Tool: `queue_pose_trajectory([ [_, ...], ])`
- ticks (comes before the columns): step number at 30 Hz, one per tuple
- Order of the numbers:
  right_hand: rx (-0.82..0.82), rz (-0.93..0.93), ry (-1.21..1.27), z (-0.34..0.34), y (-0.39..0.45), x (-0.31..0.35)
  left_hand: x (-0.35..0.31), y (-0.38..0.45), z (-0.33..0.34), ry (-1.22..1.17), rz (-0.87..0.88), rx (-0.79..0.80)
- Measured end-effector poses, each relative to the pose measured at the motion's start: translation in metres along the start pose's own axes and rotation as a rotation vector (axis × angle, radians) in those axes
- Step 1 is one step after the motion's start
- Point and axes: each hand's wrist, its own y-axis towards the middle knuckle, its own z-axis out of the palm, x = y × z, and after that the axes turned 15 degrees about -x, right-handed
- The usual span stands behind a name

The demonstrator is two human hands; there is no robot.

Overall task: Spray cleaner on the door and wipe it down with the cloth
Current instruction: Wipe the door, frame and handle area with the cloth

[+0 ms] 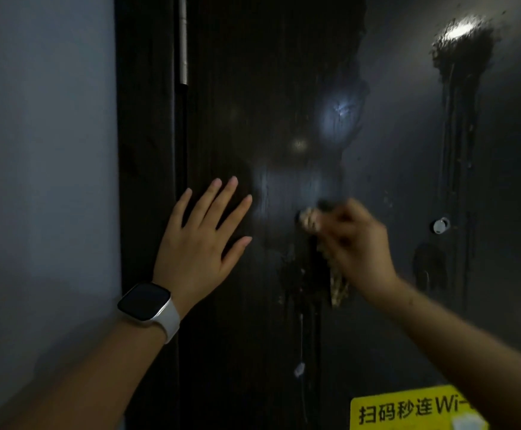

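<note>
Right hand (355, 243) is gripping the cloth (312, 220), wiping the sprayed door (253, 88); left hand (197, 237) is pressing flat, fingers spread. Right-side drips (457, 119) are remaining.

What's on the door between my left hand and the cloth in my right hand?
In the head view, only bare dark door with a wet sheen separates the left hand from the cloth gripped by the right hand.

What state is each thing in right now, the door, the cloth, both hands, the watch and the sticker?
Door: closed against its frame, wet, cleaner running down in streaks.
Cloth: bunched, pressed to the door, blurred.
Right hand: grips the cloth, motion-blurred.
Left hand: fingers spread flat on the door.
Watch: on the left wrist, screen dark.
Yellow sticker: stuck low on the door.
</note>
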Motion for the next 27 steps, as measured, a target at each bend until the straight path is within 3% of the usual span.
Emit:
queue_pose_trajectory([
  [4, 0.291, -0.086, 0.041, -0.02, -0.121, -0.003, -0.001, -0.001, 0.0, -0.003, -0.005, 0.005],
  [7, 0.381, -0.137, 0.012, -0.027, -0.146, -0.008, -0.001, -0.002, 0.0, -0.004, -0.003, 0.004],
  [12, 0.137, 0.034, -0.052, -0.007, -0.057, 0.004, -0.001, -0.001, 0.001, -0.028, 0.001, 0.006],
  [14, 0.049, 0.012, -0.042, 0.002, -0.025, 0.009, 0.0, -0.002, 0.0, -0.031, 0.001, 0.003],
  [18, -0.009, -0.017, -0.039, 0.006, -0.059, 0.012, 0.0, -0.003, -0.003, -0.054, 0.004, 0.011],
  [22, 0.193, 0.098, 0.003, -0.004, -0.174, 0.005, -0.019, -0.026, -0.009, -0.158, 0.008, 0.015],
  [25, 0.4, -0.01, -0.001, -0.018, -0.238, 0.004, -0.051, -0.063, -0.011, -0.239, 0.049, 0.107],
  [27, 0.456, -0.074, -0.006, -0.026, -0.243, 0.005, -0.067, -0.087, -0.009, -0.236, 0.051, 0.171],
])
